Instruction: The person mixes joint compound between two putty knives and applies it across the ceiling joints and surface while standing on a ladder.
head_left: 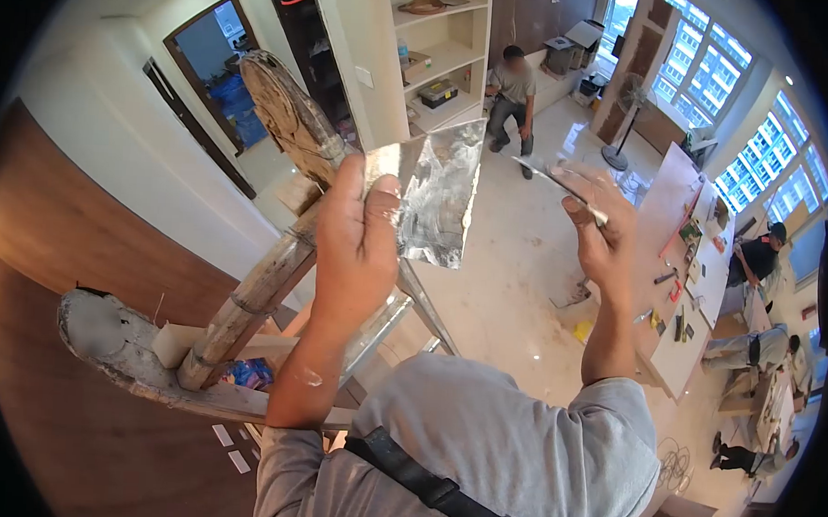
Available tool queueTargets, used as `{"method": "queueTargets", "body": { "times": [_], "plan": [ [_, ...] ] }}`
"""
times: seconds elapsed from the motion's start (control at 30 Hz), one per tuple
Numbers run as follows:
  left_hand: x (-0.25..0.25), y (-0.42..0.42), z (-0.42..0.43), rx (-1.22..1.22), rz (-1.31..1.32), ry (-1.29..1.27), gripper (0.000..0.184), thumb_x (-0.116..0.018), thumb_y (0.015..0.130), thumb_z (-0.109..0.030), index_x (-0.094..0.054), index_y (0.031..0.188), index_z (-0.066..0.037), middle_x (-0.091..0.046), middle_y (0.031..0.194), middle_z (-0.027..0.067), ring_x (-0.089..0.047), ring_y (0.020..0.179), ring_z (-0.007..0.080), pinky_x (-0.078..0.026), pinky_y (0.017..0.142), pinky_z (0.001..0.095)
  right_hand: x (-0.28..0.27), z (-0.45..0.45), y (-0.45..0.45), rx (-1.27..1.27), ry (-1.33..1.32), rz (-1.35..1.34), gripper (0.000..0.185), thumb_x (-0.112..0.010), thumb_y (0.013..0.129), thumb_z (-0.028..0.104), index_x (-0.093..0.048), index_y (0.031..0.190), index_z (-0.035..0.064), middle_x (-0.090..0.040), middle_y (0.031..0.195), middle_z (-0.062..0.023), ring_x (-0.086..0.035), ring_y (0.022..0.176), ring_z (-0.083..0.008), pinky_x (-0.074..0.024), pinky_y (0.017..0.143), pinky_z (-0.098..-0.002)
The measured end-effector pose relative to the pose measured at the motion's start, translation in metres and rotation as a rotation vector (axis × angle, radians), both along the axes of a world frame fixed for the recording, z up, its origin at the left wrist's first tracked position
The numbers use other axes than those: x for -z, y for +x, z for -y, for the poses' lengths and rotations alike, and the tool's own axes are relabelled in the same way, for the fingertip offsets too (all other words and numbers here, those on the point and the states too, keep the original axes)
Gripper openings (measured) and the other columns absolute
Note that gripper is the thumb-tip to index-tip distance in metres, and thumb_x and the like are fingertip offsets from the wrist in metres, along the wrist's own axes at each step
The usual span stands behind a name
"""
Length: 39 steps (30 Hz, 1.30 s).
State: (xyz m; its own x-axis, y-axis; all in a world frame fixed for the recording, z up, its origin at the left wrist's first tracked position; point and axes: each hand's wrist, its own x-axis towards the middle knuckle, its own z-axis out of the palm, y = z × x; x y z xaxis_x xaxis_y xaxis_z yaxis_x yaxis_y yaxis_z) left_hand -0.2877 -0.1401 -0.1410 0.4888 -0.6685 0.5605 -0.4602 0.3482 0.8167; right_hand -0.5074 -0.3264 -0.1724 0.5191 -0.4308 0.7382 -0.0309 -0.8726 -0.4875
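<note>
My left hand (355,242) is closed on the near edge of a broad metal scraper (440,200), its thumb over the face. Wet whitish-grey filler smears cover the scraper. At the right, my raised right hand (602,220) grips a thin putty knife (549,178) between thumb and fingers, its blade pointing left toward the scraper. The two tools are apart. Just left of my left forearm stands a worn wooden ladder (263,284), its rails crusted with dried material.
A long worktable (665,339) strewn with tools runs along the right. One person (514,92) sits near white shelves (446,57); several other people are at the far right. A pedestal fan (614,154) stands by the windows. Wood panelling (64,243) lies left.
</note>
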Motion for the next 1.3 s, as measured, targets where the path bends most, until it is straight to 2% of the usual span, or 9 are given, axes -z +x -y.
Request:
{"method": "queueTargets", "body": {
  "times": [0.17,0.37,0.5,0.57,0.67,0.77,0.97,1.23,1.3],
  "plan": [
    [-0.013,-0.007,-0.010,-0.110,0.136,-0.078,0.015,-0.046,0.105,-0.010,-0.054,0.111,0.002,-0.059,0.097,0.0033,-0.050,0.090,0.0082,-0.043,0.081,0.0245,-0.051,-0.051,0.039,0.083,-0.749,-0.086,0.044,-0.071,0.073,0.011,-0.074,0.115,0.0218,-0.068,0.123,-0.0015,-0.060,0.101,-0.0282,-0.0519,0.086,-0.0384],
    [-0.043,0.008,-0.061,-0.584,0.066,-0.356,0.014,-0.047,0.104,-0.011,-0.054,0.107,0.001,-0.056,0.091,0.0057,-0.050,0.082,0.0117,-0.044,0.073,0.0282,-0.066,-0.070,0.053,-0.159,-0.798,-0.228,0.042,-0.073,0.073,0.019,-0.073,0.115,0.0168,-0.069,0.125,-0.0038,-0.061,0.100,-0.0318,-0.0515,0.085,-0.0457],
    [-0.059,0.017,-0.136,-1.005,0.496,-0.490,0.015,-0.048,0.102,-0.009,-0.058,0.107,0.001,-0.059,0.087,0.0094,-0.056,0.077,0.0152,-0.045,0.073,0.0308,-0.106,-0.049,0.058,-0.302,-0.571,0.140,0.029,-0.064,0.090,0.019,-0.070,0.116,0.0090,-0.067,0.122,-0.0132,-0.064,0.099,-0.0263,-0.0522,0.084,-0.0403],
    [-0.069,-0.001,-0.176,-1.051,0.406,-0.303,0.015,-0.052,0.098,-0.007,-0.060,0.108,0.001,-0.061,0.078,0.0135,-0.062,0.068,0.0252,-0.049,0.083,0.0371,-0.124,-0.058,0.074,-0.664,-0.128,0.392,0.031,-0.052,0.098,0.016,-0.065,0.121,0.0001,-0.065,0.121,-0.0199,-0.065,0.102,-0.0252,-0.0512,0.087,-0.0364],
    [-0.083,0.026,-0.209,-1.262,0.927,-0.174,0.017,-0.056,0.094,-0.006,-0.060,0.109,0.000,-0.063,0.071,0.0173,-0.064,0.065,0.0363,-0.048,0.095,0.0458,-0.185,-0.087,0.118,-1.045,0.331,0.463,0.040,-0.052,0.101,0.022,-0.056,0.129,-0.0056,-0.064,0.121,-0.0185,-0.064,0.109,-0.0269,-0.0520,0.093,-0.0402],
    [-0.077,0.045,-0.223,-1.250,0.809,0.085,0.021,-0.060,0.089,-0.003,-0.058,0.107,0.008,-0.064,0.086,0.0252,-0.061,0.089,0.0469,-0.049,0.087,0.0470,-0.257,-0.140,0.183,-1.368,0.549,0.549,0.041,-0.059,0.099,0.027,-0.055,0.127,-0.0029,-0.062,0.122,-0.0168,-0.066,0.108,-0.0280,-0.0575,0.093,-0.0479],
    [-0.061,0.065,-0.227,-1.225,0.819,-0.100,0.011,-0.059,0.089,-0.002,-0.058,0.100,0.001,-0.063,0.073,0.0205,-0.063,0.092,0.0434,-0.045,0.096,0.0501,-0.358,-0.321,0.282,-1.786,0.420,0.542,0.039,-0.056,0.102,0.037,-0.056,0.118,0.0009,-0.065,0.111,-0.0120,-0.069,0.095,-0.0210,-0.0632,0.081,-0.0430],
    [-0.051,0.073,-0.228,-1.256,1.072,0.096,0.024,-0.059,0.089,-0.009,-0.061,0.111,0.001,-0.071,0.089,0.0160,-0.068,0.089,0.0319,-0.042,0.106,0.0494,-0.421,-0.525,0.269,-2.084,0.968,0.668,0.027,-0.052,0.103,0.023,-0.057,0.113,-0.0010,-0.061,0.092,-0.0065,-0.060,0.079,-0.0159,-0.0570,0.071,-0.0354],
    [-0.042,0.071,-0.225,-1.092,0.751,-0.080,0.025,-0.061,0.087,-0.010,-0.062,0.109,0.001,-0.070,0.089,0.0163,-0.068,0.090,0.0328,-0.043,0.103,0.0498,-0.432,-0.548,0.254,-2.125,1.129,0.641,0.025,-0.049,0.103,0.021,-0.055,0.116,-0.0006,-0.060,0.095,-0.0065,-0.059,0.081,-0.0156,-0.0564,0.071,-0.0341]
  ]
}}
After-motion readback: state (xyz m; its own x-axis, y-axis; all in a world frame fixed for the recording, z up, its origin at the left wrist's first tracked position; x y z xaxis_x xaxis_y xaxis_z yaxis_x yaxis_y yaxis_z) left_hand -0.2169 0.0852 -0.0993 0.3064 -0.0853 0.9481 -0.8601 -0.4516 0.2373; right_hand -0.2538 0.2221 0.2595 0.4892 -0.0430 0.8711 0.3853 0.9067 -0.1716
